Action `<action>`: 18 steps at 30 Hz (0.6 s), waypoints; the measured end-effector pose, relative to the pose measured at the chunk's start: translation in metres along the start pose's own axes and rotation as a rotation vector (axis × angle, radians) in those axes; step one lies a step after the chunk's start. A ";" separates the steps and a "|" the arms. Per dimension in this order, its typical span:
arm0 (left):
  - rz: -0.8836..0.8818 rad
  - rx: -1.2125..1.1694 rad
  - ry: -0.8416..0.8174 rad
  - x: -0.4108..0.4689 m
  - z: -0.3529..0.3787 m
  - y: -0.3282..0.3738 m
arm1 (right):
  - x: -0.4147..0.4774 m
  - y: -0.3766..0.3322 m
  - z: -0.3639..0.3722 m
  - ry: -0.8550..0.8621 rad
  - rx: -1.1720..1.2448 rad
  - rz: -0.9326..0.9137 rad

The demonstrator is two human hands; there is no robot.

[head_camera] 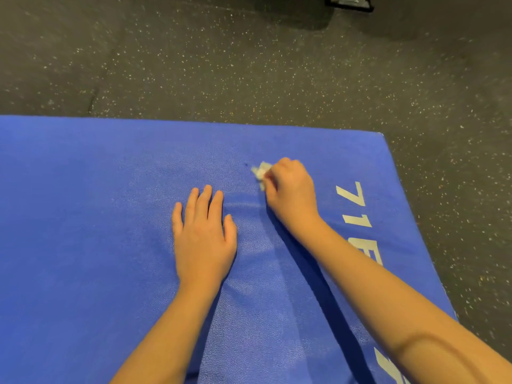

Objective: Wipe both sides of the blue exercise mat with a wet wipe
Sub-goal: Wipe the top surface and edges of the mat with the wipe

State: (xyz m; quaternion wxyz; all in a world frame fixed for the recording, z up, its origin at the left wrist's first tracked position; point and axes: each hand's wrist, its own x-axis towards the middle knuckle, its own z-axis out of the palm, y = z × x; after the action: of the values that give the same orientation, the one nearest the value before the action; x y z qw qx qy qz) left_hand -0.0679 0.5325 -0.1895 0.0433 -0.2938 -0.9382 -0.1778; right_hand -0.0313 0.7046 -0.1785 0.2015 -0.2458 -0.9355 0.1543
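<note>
The blue exercise mat (83,203) lies flat on the floor and fills the lower part of the view, with white lettering along its right side. My left hand (203,234) rests palm down on the mat near its middle, fingers straight. My right hand (291,189) is further up and to the right, its fingers curled round a crumpled white wet wipe (260,173) that it presses onto the mat. A small dark spot (246,164) sits on the mat just left of the wipe.
Dark speckled rubber floor (249,65) surrounds the mat beyond its far edge and right edge. A dark object (349,2) stands on the floor at the top right.
</note>
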 end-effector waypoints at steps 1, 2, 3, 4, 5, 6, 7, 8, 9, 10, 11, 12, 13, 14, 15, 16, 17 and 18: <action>-0.001 -0.003 -0.001 0.000 0.000 0.000 | -0.008 0.005 -0.001 0.011 -0.014 -0.115; -0.002 -0.006 -0.002 0.001 0.000 0.000 | -0.008 0.013 -0.007 0.004 -0.061 -0.126; -0.003 -0.009 -0.003 0.001 0.000 0.000 | -0.005 0.020 -0.013 0.021 -0.111 -0.030; -0.003 -0.010 -0.002 0.001 0.000 0.000 | -0.005 0.025 -0.017 0.071 -0.147 0.149; -0.002 -0.010 -0.002 0.001 0.000 -0.001 | -0.008 0.027 -0.018 0.125 -0.148 0.326; -0.001 -0.011 -0.002 0.000 0.000 -0.001 | -0.015 0.022 -0.015 0.172 -0.110 0.430; 0.000 -0.013 -0.002 0.000 0.000 -0.001 | -0.025 0.012 -0.012 0.202 -0.053 0.424; 0.001 -0.014 -0.004 0.000 0.000 -0.001 | -0.035 0.001 -0.007 0.220 -0.024 0.362; 0.001 -0.014 -0.005 0.000 -0.001 0.000 | -0.045 -0.006 -0.001 0.232 -0.021 0.282; 0.000 -0.014 -0.009 0.000 -0.001 0.000 | -0.052 -0.007 0.003 0.239 -0.017 0.226; -0.002 -0.013 -0.014 0.000 -0.001 0.000 | -0.053 -0.007 0.003 0.238 -0.007 0.208; -0.004 -0.011 -0.021 0.000 -0.001 -0.001 | -0.052 -0.005 0.003 0.242 -0.007 0.218; -0.006 -0.008 -0.028 0.000 -0.001 -0.002 | -0.050 -0.003 0.003 0.244 -0.012 0.233; -0.008 -0.005 -0.037 0.000 -0.001 -0.002 | -0.049 -0.003 0.003 0.245 -0.018 0.241; -0.009 -0.001 -0.049 0.000 -0.001 -0.001 | -0.048 -0.004 0.003 0.244 -0.020 0.238; -0.008 0.005 -0.065 0.000 -0.002 0.001 | -0.048 -0.005 0.004 0.241 -0.021 0.229; -0.005 0.011 -0.086 -0.002 -0.004 0.002 | -0.048 -0.004 0.005 0.241 -0.028 0.226; 0.003 0.017 -0.106 -0.006 -0.006 0.002 | -0.048 -0.003 0.005 0.246 -0.034 0.225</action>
State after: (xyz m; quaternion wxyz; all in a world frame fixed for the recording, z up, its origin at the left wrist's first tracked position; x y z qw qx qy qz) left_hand -0.0620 0.5288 -0.1839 -0.0039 -0.3040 -0.9402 -0.1537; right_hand 0.0035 0.6761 -0.1965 0.2916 -0.3694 -0.8729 0.1286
